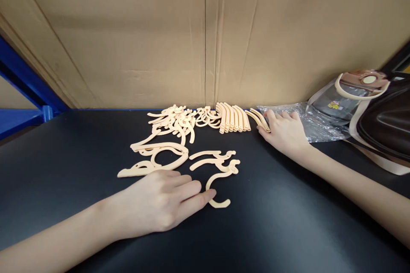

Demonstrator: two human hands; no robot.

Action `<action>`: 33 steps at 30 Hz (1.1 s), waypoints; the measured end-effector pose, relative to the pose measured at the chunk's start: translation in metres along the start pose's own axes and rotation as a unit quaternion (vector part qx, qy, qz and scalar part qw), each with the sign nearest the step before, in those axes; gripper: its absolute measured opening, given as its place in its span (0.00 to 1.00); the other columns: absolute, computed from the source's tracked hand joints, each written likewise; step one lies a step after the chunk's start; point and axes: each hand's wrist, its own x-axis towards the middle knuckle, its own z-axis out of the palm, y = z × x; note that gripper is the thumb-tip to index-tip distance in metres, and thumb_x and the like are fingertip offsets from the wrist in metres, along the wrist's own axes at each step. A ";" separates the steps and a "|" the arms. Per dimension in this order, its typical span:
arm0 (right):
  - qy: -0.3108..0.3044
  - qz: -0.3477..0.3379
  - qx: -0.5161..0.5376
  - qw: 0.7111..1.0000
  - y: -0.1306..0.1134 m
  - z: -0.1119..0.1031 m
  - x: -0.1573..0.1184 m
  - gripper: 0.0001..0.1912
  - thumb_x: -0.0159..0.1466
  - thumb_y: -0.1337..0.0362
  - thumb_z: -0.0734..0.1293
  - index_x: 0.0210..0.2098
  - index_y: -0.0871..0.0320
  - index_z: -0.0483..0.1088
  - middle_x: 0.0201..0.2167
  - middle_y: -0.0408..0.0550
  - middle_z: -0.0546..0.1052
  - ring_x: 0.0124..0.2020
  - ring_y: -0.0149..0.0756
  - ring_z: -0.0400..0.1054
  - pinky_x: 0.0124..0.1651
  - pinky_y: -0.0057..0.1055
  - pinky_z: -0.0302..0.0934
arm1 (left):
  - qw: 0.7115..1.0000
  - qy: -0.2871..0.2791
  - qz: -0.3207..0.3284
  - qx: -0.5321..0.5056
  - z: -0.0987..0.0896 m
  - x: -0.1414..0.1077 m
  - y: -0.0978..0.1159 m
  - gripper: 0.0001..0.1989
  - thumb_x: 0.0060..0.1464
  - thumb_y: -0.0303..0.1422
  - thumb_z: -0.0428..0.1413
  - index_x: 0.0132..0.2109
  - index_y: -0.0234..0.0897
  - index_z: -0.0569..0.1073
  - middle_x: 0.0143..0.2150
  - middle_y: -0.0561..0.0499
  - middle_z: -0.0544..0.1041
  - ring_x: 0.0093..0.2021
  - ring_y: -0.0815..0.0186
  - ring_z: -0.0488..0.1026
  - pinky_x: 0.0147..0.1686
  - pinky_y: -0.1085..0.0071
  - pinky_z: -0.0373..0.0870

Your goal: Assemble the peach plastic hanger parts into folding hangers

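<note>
My left hand (163,200) is closed on a cream plastic hook (221,175), its fingertips at the bend; the thumb is hidden. The hook's upper end meets one of two short curved hanger arms (203,163) lying above it. Farther right, my right hand (285,132) pinches a curved hanger arm piece (259,117) at the right end of a neat row of similar arms (232,117). Left of the row lie small loose hooks (206,116) and a jumbled pile of hanger pieces (174,119). Several larger pieces (171,164) rest just beyond my left hand.
A black table (96,153) backs onto a cardboard wall (144,38). On the right are a clear plastic bag (320,130), a drink bottle (339,98) with a strap and a dark brown bag (384,123). A blue metal frame (28,76) stands at the left.
</note>
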 end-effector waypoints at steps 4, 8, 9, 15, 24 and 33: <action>-0.012 -0.001 0.004 1.000 -0.001 0.002 0.000 0.17 0.66 0.62 0.54 0.45 0.66 0.68 0.32 0.60 0.80 0.34 0.53 0.72 0.40 0.40 0.47 | 1.000 -0.013 0.003 -0.003 -0.001 0.001 0.000 0.14 0.66 0.19 0.44 0.50 0.29 0.71 0.27 0.55 0.70 0.23 0.69 0.64 0.23 0.69 0.60; -0.019 0.013 0.008 1.000 -0.002 0.003 0.000 0.17 0.64 0.64 0.54 0.45 0.68 0.67 0.26 0.58 0.78 0.31 0.52 0.72 0.40 0.40 0.47 | 1.000 0.021 -0.011 0.000 -0.001 0.002 0.000 0.11 0.64 0.22 0.49 0.50 0.30 0.73 0.30 0.53 0.72 0.28 0.67 0.67 0.26 0.69 0.62; -0.019 0.017 0.010 1.000 -0.003 0.002 0.000 0.17 0.64 0.64 0.54 0.45 0.67 0.67 0.25 0.57 0.78 0.30 0.52 0.72 0.39 0.40 0.47 | 0.999 0.034 -0.020 0.002 0.000 0.003 0.000 0.10 0.64 0.22 0.51 0.50 0.30 0.73 0.31 0.53 0.73 0.31 0.67 0.69 0.29 0.69 0.64; -0.009 0.050 0.029 0.998 -0.003 -0.006 0.002 0.15 0.61 0.63 0.57 0.44 0.66 0.64 0.21 0.52 0.75 0.29 0.50 0.71 0.38 0.37 0.48 | 0.992 0.039 -0.116 0.010 0.008 0.005 -0.001 0.12 0.65 0.27 0.51 0.53 0.36 0.75 0.52 0.48 0.78 0.53 0.59 0.71 0.54 0.64 0.64; 0.096 0.053 0.222 0.969 -0.011 -0.038 -0.003 0.09 0.60 0.59 0.61 0.36 0.55 0.57 0.26 0.45 0.74 0.33 0.45 0.72 0.42 0.40 0.52 | 0.986 -0.041 -0.153 0.053 0.016 0.000 -0.001 0.17 0.67 0.29 0.46 0.57 0.33 0.74 0.57 0.46 0.77 0.63 0.49 0.66 0.61 0.53 0.58; 0.158 -0.127 0.328 0.922 -0.035 -0.048 -0.025 0.15 0.59 0.65 0.65 0.44 0.57 0.58 0.26 0.41 0.71 0.28 0.36 0.65 0.36 0.34 0.61 | 0.993 -0.007 -0.120 0.008 0.011 0.002 -0.003 0.16 0.67 0.23 0.45 0.54 0.32 0.75 0.54 0.50 0.79 0.58 0.57 0.69 0.61 0.59 0.57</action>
